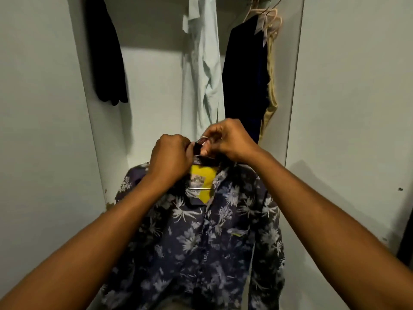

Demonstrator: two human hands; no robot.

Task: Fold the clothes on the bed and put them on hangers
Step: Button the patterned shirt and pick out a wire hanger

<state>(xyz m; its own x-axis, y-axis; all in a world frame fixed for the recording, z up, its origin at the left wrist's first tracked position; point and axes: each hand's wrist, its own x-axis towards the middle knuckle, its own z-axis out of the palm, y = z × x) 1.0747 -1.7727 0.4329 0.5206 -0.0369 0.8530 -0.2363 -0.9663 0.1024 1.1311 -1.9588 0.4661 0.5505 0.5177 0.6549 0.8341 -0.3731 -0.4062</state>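
A dark blue shirt with a pale floral print [201, 238] hangs on a metal hanger [199, 188] in front of me, its yellow inner collar patch showing. My left hand [172, 157] grips the collar at the top of the shirt. My right hand [228, 142] pinches the hanger's hook and the collar beside it. Both hands meet at the neck of the shirt, in front of the open closet niche. The hook itself is mostly hidden by my fingers.
Inside the niche hang a black garment [107, 54] at the left, a pale green shirt [203, 70] in the middle and a navy garment [245, 70] over a tan one [271, 90] at the right, with spare hangers [268, 16] above.
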